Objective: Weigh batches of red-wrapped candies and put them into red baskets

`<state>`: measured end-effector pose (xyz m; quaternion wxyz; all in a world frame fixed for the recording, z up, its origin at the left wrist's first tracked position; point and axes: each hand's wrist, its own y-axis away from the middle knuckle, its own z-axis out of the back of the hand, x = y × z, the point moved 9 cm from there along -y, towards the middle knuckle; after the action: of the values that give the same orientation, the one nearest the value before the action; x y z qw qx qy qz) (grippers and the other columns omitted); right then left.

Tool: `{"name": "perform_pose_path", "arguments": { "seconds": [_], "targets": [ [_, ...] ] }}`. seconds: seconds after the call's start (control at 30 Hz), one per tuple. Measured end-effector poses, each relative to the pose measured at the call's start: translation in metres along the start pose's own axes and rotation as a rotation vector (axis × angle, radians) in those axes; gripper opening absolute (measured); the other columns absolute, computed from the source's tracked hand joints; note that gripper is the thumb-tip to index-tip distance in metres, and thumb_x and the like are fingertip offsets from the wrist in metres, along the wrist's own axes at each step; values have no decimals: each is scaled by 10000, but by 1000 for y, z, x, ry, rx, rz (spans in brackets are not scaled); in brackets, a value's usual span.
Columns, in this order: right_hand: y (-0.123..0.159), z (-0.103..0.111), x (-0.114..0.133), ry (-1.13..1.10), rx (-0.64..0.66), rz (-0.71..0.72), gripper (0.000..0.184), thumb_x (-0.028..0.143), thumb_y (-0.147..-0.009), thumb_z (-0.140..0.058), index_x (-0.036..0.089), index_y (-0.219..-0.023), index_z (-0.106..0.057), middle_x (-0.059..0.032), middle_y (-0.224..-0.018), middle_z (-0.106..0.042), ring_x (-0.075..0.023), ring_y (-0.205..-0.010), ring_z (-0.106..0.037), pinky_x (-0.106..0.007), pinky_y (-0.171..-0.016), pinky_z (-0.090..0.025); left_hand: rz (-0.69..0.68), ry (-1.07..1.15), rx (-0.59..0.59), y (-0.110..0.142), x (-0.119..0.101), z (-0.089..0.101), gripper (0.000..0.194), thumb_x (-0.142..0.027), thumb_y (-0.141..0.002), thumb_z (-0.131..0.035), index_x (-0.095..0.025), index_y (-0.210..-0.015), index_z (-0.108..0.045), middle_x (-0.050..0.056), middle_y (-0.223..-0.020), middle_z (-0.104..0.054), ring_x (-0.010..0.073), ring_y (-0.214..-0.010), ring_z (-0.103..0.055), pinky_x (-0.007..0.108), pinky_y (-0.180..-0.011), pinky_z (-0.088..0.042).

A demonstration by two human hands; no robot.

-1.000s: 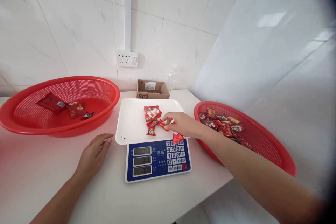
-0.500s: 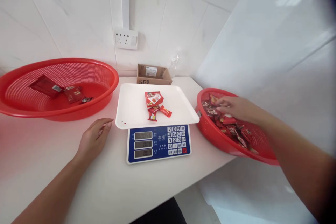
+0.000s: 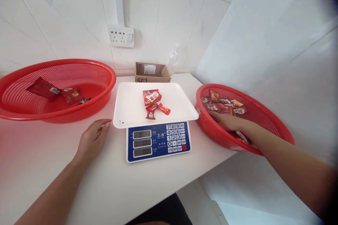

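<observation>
My right hand (image 3: 225,120) reaches down into the right red basket (image 3: 280,140), among small wrapped snack packets (image 3: 239,110). Its fingertips are hidden behind the near rim and the packets, so any grip is out of sight. On the table, left of the scale (image 3: 158,142), my left hand (image 3: 93,139) rests on its side with fingers loosely bent and nothing in them. The scale's white tray (image 3: 129,103) bears a larger red packet (image 3: 152,97), a small red packet with a cartoon figure (image 3: 151,111) and another small red packet (image 3: 164,109).
A second red basket (image 3: 111,93) stands at the left, with a dark red packet (image 3: 43,88) and other packets inside. Behind the tray are an open cardboard box (image 3: 153,79) and a clear plastic bottle (image 3: 173,59) by the wall. A wall socket (image 3: 121,36) is above.
My right hand has moved down and nearer into the right basket, uncovering packets at its far side. My left hand stays put on the table. The view has shifted slightly.
</observation>
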<state>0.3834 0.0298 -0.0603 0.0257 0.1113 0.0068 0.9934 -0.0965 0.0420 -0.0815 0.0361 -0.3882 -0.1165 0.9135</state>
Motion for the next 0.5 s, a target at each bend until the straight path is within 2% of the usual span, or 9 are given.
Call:
{"name": "perform_pose_path", "arguments": {
  "seconds": [0.1, 0.17, 0.33, 0.4, 0.5],
  "targets": [
    [1, -11, -1, -27, 219, -105, 466, 262, -677, -626, 238, -1140, -575, -109, -1032, -660, -271, -802, -621, -370, -688, -456, 0, -17, 3, 0, -1, 1, 369, -518, -807, -382, -257, -962, -593, 29, -1012, -638, 209, -909, -596, 306, -787, -490],
    [2, -9, 0, -52, 243, -125, 403, 263, -683, -622, 227, -1082, -578, -93, -1005, -663, -262, -810, -613, -355, -699, -456, -8, -23, -4, 0, 0, 1, 376, -538, -797, -377, -267, -951, -587, 32, -1012, -639, 222, -917, -595, 324, -787, -490],
    [1, 9, -4, -69, 148, -124, 86, 258, -747, -561, 204, -813, -574, -42, -811, -656, -205, -734, -589, -299, -680, -440, -19, 1, -12, -2, 8, -1, 389, -577, -770, -381, -291, -949, -575, 29, -989, -644, 236, -898, -605, 359, -783, -494],
    [2, 23, -6, -75, 78, -128, 90, 282, -773, -535, 194, -769, -553, -48, -817, -644, -204, -763, -581, -302, -704, -436, -3, -9, -1, -3, 10, -2, 401, -587, -759, -381, -290, -945, -576, 32, -973, -648, 244, -877, -610, 370, -766, -500],
    [5, 49, 0, -129, -32, -139, 151, 341, -796, -513, 198, -820, -553, -39, -833, -636, -192, -773, -581, -296, -696, -445, 8, -38, -2, -4, 10, -1, 412, -592, -754, -370, -283, -922, -584, 37, -931, -656, 253, -841, -616, 373, -718, -509]
  ]
}}
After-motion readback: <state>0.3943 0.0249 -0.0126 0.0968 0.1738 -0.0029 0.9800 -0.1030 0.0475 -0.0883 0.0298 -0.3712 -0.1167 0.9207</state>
